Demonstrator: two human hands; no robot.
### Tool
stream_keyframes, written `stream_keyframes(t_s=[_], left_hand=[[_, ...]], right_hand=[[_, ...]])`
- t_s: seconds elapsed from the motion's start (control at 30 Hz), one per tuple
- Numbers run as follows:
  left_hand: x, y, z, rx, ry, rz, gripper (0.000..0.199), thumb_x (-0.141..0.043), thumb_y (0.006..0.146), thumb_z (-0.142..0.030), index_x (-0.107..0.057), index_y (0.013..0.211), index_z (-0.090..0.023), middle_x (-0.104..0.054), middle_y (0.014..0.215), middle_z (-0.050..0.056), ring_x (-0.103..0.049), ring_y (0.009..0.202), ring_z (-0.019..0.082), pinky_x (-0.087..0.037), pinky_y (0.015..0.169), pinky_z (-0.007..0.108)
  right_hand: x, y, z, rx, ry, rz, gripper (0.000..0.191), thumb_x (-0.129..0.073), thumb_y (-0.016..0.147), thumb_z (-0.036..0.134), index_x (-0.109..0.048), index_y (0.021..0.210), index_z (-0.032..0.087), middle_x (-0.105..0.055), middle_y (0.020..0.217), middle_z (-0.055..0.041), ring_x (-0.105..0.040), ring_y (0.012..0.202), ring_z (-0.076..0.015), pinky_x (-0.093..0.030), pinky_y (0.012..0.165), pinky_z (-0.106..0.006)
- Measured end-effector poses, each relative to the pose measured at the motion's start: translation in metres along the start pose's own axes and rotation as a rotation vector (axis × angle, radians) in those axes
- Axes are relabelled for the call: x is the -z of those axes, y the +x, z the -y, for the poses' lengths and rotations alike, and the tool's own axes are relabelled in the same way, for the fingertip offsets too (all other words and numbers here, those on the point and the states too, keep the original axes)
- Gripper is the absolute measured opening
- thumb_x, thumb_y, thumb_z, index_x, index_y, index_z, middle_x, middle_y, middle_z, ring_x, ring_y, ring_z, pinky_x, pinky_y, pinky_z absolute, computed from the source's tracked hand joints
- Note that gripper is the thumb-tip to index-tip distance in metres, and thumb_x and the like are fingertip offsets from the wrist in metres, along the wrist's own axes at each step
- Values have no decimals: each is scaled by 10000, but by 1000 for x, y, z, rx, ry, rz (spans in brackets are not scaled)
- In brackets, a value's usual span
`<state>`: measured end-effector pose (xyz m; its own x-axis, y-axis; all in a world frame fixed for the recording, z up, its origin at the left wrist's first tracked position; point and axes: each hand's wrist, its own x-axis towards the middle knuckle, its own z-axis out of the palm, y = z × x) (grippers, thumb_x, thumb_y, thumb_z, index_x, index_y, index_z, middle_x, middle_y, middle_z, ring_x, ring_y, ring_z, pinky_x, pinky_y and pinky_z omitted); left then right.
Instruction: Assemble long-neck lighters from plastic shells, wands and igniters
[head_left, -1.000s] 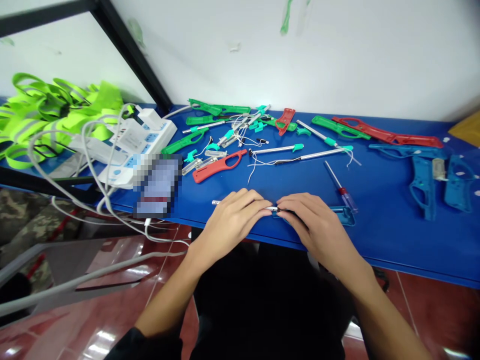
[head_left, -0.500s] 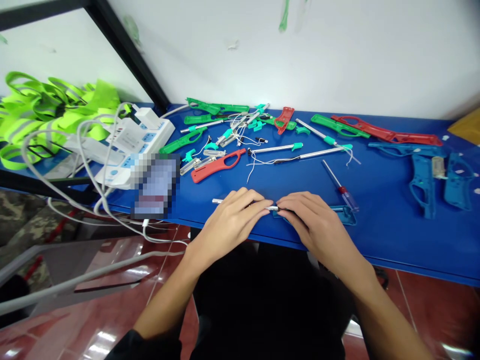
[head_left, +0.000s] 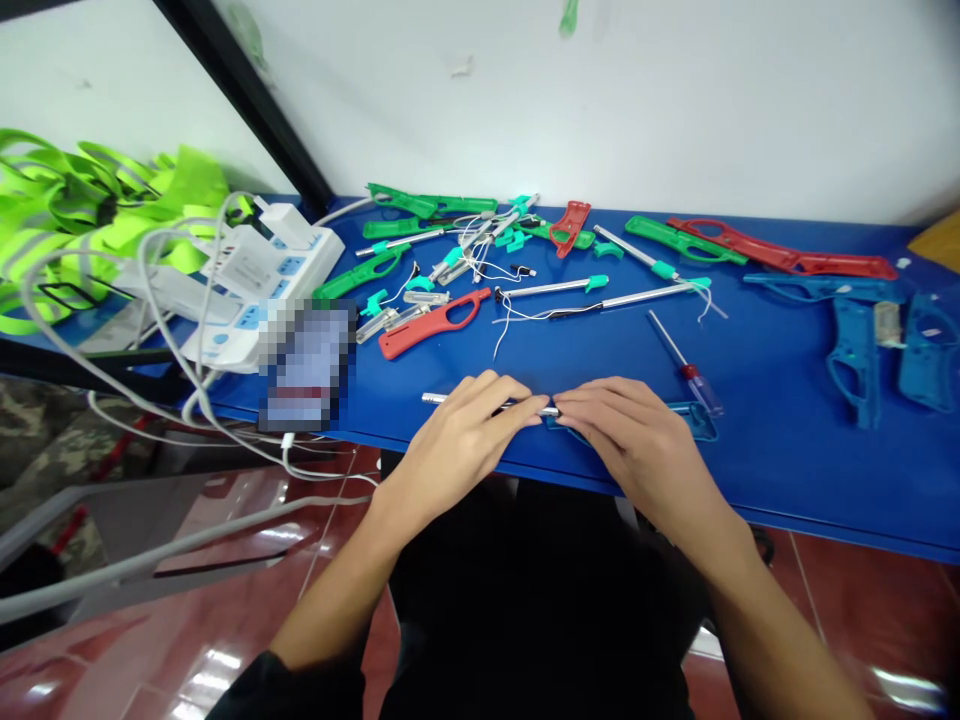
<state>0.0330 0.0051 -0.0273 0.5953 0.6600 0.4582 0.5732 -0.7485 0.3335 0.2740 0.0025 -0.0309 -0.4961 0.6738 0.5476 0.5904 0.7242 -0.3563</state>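
At the near edge of the blue table (head_left: 780, 470), my left hand (head_left: 469, 425) and right hand (head_left: 641, 425) pinch a metal tube (head_left: 433, 399), probably light, stiff, best gripped mid-length.

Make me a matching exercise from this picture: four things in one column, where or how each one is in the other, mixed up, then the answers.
1. Tube
2. Screwdriver
3. Phone
4. Straps

A. White cable at its near end
B. Yellow-green, piled at far left
C. Held in the left hand
D. Lying beyond the right hand

Pairs: 1-C, 2-D, 3-A, 4-B
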Motion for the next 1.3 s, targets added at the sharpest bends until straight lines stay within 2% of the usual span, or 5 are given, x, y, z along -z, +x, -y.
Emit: stream_keyframes(t_s=[0.3, 0.73, 1.0, 1.13, 1.3], left_hand=[[0, 1, 0, -35, 22, 6, 239, -545, 1119, -118, -675, 1319, -131, -745, 1159, 95, -585, 920, 197, -476, 797, 355], [-1, 0, 0, 12, 8, 4, 246, -567, 1119, -140, -685, 1334, -162, -747, 1173, 82, -590, 936, 200, -468, 801, 362], [-1, 2, -1, 34, 21, 1, 236, -576, 1129, -211, -696, 1329, -175, -756, 1179, 75, -615, 942, 199, -486, 812, 368], [0, 3, -2, 19, 35, 11, 229, -568, 1133, -213, -696, 1318, -171, -759, 1167, 69, -613, 929, 199, -483, 797, 365], [3, 5, -4, 39, 58, 9, 253, -572, 1135, -253, -670, 1339, -139, -763, 1155, 76, -623, 965, 206, -504, 853, 375]], right_hand=[[-1, 0, 0, 37, -47, -38, 127, -626, 1080, 146, -735, 1116, 200, -853, 1119, -41, -760, 1014, -232, -580, 950, -396], [-4, 1, 0, -112, -48, -45, 123, -703, 1054, 294, -714, 1123, 192, -826, 1065, -69, -755, 981, -244, -577, 915, -405], [42, -26, -14, -127, 22, 221, 395, -627, 1098, 396, -606, 1475, 278, -677, 1498, -81, -620, 1403, -271, -477, 1210, -479], [57, -40, -32, -143, -3, 231, 354, -642, 1090, 404, -641, 1432, 313, -700, 1461, -54, -657, 1355, -267, -465, 1224, -499], [51, -37, -31, -137, 28, 191, 325, -658, 1084, 352, -658, 1399, 274, -751, 1339, -55, -694, 1249, -237, -543, 1138, -425]])
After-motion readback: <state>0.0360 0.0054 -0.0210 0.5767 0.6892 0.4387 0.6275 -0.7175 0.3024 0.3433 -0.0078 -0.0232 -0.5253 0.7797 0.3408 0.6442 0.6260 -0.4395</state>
